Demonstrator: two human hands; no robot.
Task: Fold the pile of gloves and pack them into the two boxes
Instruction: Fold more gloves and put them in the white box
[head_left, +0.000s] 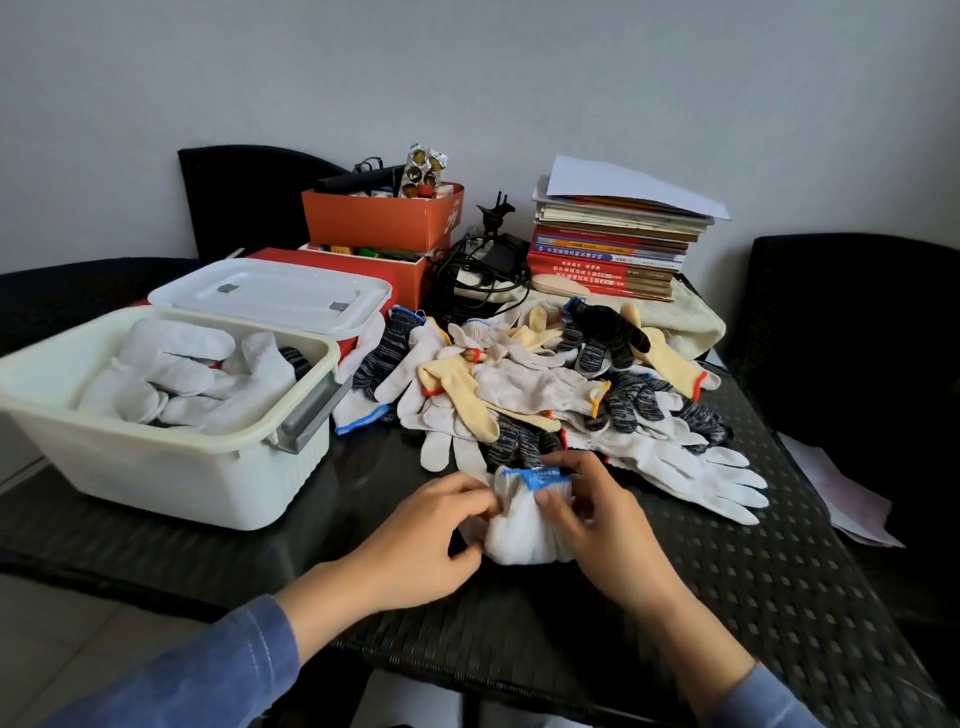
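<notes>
A rolled white glove bundle with a blue cuff lies on the black table near its front. My left hand pinches the bundle's left side, and my right hand grips its right side, thumb on the cuff. Behind them spreads the pile of loose gloves, white, cream and dark speckled. At the left stands an open white box holding several folded white gloves. A second white box with its lid on stands behind it.
Two orange boxes of odds and ends sit stacked at the back, with black cables and a stack of books to their right. Black chairs stand behind and at the right. The woven black table runs to the right.
</notes>
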